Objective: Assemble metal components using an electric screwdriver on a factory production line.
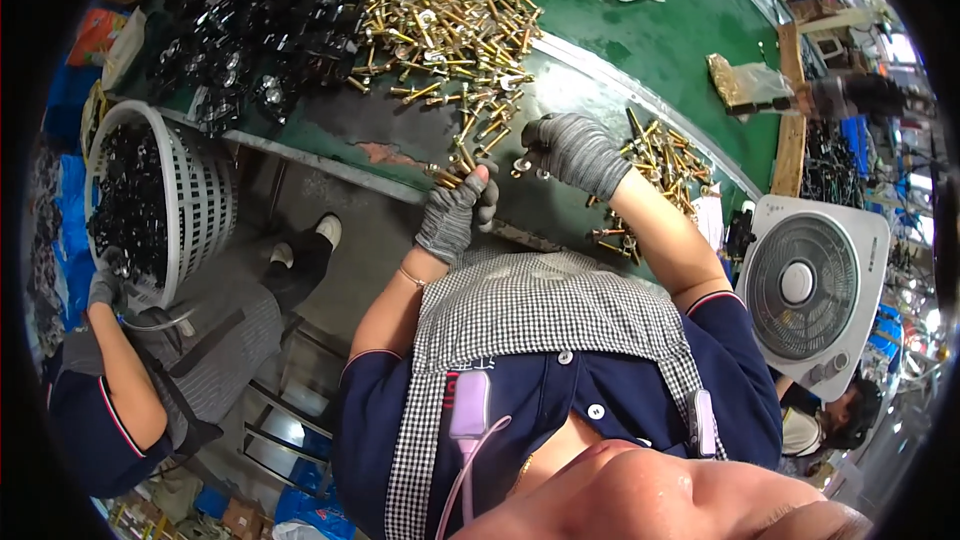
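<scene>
Bolts [447, 177] are clamped in the fingers of the left hand [452, 215] at the bench's near edge; whether the right hand [578, 152], fingers curled, grips anything cannot be told. Little room separates them; a bolt heap [450, 25] blocks beyond, a smaller pile [668, 165] rightward.

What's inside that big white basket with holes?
Shiny black parts show inside the white basket. Whatever sits deeper is covered by the top ones, so I can't tell.

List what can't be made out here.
Head view:
Exact count of bolts in the left hand: its grip hides some.
What the right hand holds, if anything: its back hides the palm.
White basket, bottom: black parts cover it.
Dark pile, far end: cut off by the top edge.
</scene>
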Available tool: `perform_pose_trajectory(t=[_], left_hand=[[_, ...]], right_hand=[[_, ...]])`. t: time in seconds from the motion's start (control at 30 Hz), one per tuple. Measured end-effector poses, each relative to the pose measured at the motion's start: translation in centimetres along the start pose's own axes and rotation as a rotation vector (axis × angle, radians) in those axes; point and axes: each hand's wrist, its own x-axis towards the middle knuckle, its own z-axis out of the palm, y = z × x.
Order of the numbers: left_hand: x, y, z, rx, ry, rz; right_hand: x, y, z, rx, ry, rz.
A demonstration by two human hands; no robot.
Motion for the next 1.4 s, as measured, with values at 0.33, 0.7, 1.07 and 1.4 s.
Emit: perform_pose_trajectory(t=[0.33, 0.7, 1.07, 1.4], left_hand=[[4.7, -2.5, 1.8, 1.103, -0.215, 0.785], [3.9, -4.2, 11.1, 0.403, -0.440, 0.096], [7.3, -5.4, 14.0, 0.377, -0.338, -0.002], [9.3, -5.0, 14.7, 0.727, -0.321, 0.220]], right_hand=[[-5.7, 1.1, -3.7, 0.320, 0.204, -0.112], [-11.7, 2.4, -4.3, 0.514, 0.521, 0.086], [-20.5, 9.7, -15.9, 0.716, 1.389, -0.177], [-13.2, 5.1, -15.9, 1.641, 0.806, -0.265]])
